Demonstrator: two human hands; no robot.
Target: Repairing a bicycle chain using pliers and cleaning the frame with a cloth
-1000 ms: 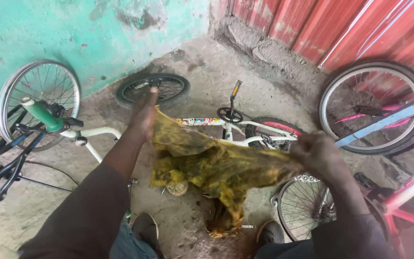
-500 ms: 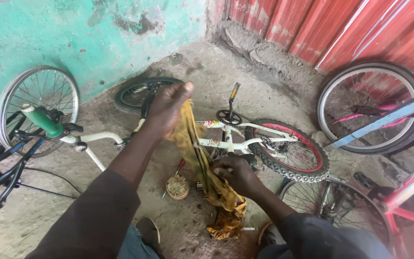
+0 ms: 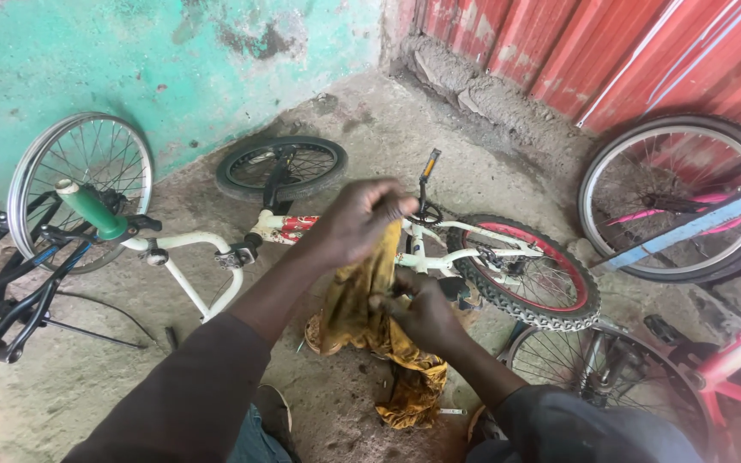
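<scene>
Looks like the wiping-down is mid-way — the yellow rag (image 3: 379,334) is bunched into a rope shape, its tail dangling toward the concrete floor (image 3: 87,386) near the lower edge. Left hand (image 3: 362,219) is closed tight on the top end, right hand (image 3: 422,313) clenched around the middle. The small white bike (image 3: 439,253) lies on its side just beyond — not touched right now.

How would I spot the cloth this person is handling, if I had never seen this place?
Find the small white bicycle lying on the concrete floor below the turquoise wall. In front of it, the left hand and right hand grip a crumpled, stained mustard-yellow rag that hangs down. It is the only soft, yellow thing among metal frames and wheels.
</scene>
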